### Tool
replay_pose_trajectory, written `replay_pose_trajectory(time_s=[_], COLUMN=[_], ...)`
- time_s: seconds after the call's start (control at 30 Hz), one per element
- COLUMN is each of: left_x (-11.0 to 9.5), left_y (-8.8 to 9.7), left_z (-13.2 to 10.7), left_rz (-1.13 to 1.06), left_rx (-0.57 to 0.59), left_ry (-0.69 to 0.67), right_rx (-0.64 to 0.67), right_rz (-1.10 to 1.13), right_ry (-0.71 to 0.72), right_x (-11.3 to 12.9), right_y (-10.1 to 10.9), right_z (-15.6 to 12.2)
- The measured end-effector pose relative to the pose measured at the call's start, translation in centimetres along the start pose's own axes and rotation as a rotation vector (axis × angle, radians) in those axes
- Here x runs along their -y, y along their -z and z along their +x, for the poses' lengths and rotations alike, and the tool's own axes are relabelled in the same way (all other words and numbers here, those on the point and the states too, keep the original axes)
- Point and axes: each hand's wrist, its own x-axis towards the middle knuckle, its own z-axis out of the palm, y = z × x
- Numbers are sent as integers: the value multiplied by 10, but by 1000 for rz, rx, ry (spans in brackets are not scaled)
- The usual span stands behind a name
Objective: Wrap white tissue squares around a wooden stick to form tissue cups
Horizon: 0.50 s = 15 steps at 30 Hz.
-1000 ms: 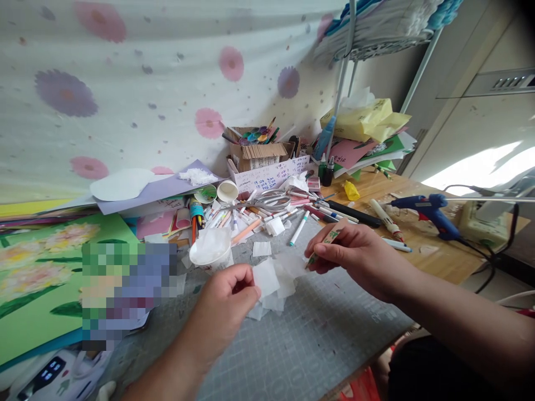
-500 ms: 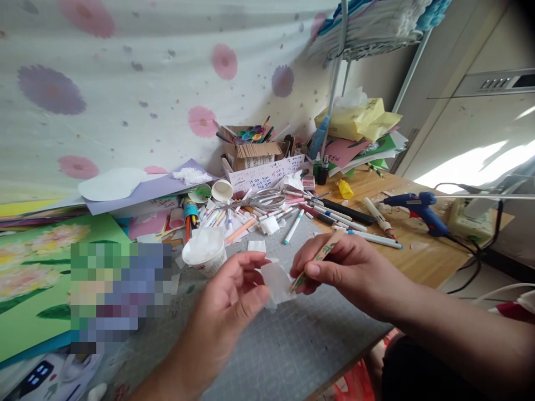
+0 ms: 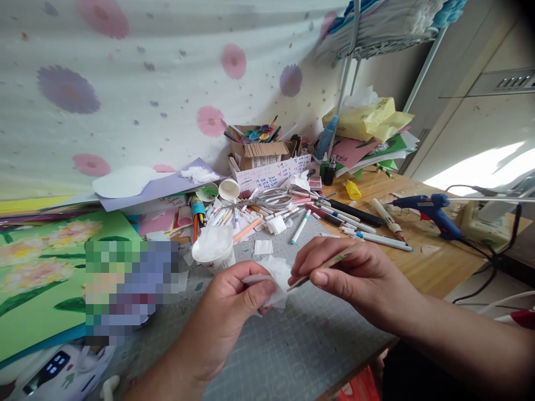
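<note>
My left hand is closed, pinching a small white tissue paper piece between thumb and fingers above the grey cutting mat. My right hand is closed around a thin stick with green marks, its tip touching the white paper. Both hands meet over the mat's middle. More white paper squares lie just behind them.
A white cup stuffed with tissue stands behind my left hand. Scissors, several pens and markers, and a cardboard box crowd the back. A blue glue gun lies right. Green flower artwork lies left.
My left hand closed its thumb and fingers around the white paper, gathering it against the stick's tip. The stick in my right hand tilted flatter.
</note>
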Motion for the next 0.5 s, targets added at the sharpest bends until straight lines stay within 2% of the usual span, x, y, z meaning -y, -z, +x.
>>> replay_pose_trajectory(time_s=[0.13, 0.2, 0.27, 0.3, 0.33, 0.37, 0.4, 0.47, 0.5], left_x=[1, 3, 4, 4, 3, 3, 2, 2, 3], left_y=[10, 13, 12, 9, 6, 1, -5, -15, -19], left_z=[7, 7, 4, 1, -2, -5, -8, -12, -13], left_rz=[767, 995, 1029, 975, 889, 766, 615, 367, 286], left_rx=[-217, -310, -361, -358, -341, -268, -141, 165, 247], left_ry=[-7, -75, -213, -287, -362, -372, -331, -152, -96], right_rx=[-124, -215, -166, -72, 76, 232, 365, 547, 648], right_rz=[-74, 12, 69, 59, 24, -14, -63, -122, -185], right_ry=[-93, -113, -62, -11, 24, 53, 83, 180, 170], right_x=[-10, -13, -9, -5, -1, 4, 10, 19, 24], right_y=[12, 18, 18, 15, 11, 5, -2, -13, -17], right_z=[5, 6, 5, 4, 1, -2, -5, -12, -14])
